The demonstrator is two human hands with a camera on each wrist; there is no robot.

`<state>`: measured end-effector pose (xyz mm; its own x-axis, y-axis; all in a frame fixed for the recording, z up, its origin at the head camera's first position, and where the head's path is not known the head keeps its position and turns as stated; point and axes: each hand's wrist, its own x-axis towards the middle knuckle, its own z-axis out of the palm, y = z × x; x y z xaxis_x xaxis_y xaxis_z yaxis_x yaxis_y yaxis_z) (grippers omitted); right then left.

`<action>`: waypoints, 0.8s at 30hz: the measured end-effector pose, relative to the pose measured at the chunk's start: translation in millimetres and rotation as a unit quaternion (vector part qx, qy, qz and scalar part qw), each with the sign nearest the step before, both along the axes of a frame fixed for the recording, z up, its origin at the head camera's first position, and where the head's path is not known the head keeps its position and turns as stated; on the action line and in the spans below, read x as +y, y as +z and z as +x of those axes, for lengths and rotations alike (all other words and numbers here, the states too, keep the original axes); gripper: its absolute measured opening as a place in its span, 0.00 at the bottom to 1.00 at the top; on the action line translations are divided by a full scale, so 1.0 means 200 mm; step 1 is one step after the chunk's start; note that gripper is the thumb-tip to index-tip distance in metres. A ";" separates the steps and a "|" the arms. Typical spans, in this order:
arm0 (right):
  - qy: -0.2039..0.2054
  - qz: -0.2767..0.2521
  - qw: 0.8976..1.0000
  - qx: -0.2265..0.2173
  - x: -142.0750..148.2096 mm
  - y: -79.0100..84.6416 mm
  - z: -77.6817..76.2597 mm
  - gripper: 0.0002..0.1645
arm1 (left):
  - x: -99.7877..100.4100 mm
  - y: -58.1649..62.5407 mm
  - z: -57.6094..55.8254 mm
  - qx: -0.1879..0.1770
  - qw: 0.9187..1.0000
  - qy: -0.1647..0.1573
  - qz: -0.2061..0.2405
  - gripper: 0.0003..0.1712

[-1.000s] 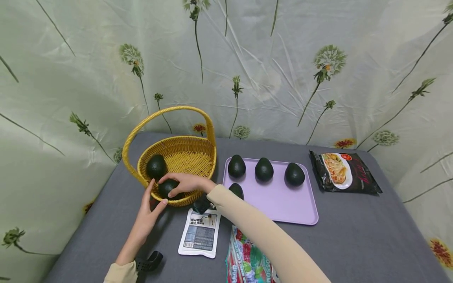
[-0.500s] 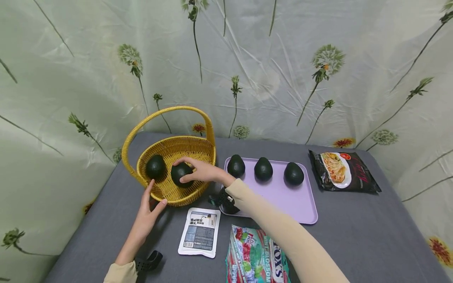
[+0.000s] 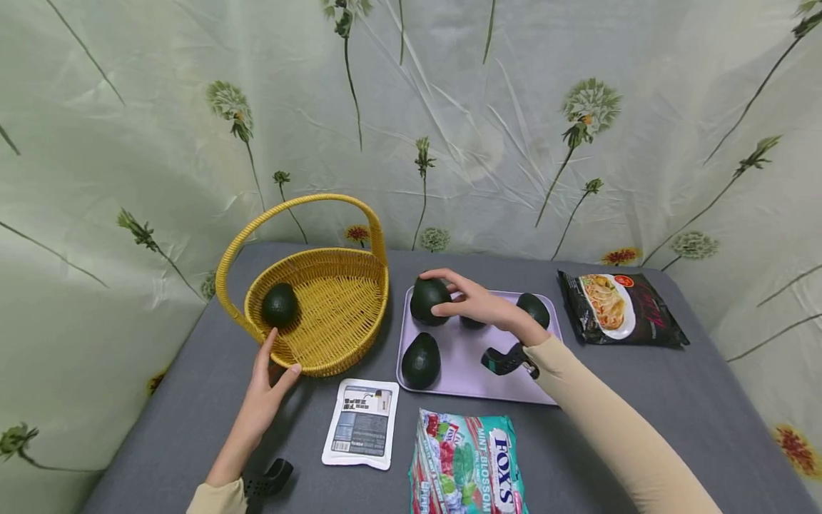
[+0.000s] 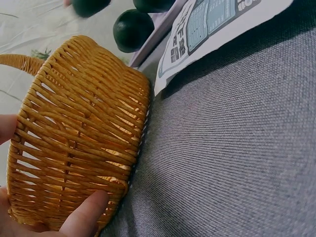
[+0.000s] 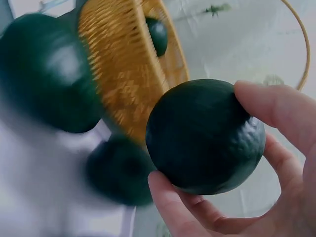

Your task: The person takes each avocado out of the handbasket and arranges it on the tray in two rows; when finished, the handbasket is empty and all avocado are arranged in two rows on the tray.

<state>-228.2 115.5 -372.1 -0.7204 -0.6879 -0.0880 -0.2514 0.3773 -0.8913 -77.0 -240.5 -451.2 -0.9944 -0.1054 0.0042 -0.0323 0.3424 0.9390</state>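
Left hand spread against the basket, right hand pinching an avocado, I'd drop it on the tray if my pinch slipped.

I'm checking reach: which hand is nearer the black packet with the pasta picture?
Right. The right hand, holding an avocado, is over the lilac tray, left of the black packet; the left hand is farther left, touching the yellow basket.

Right hand grips dark-green round avocado; golden woven basket behind, two more dark-green avocados at left.
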 end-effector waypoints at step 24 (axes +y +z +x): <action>-0.049 0.048 0.997 -0.020 0.40 -0.29 0.35 0.32 | 0.01 0.01 0.00 -0.006 1.000 0.003 -0.009 0.45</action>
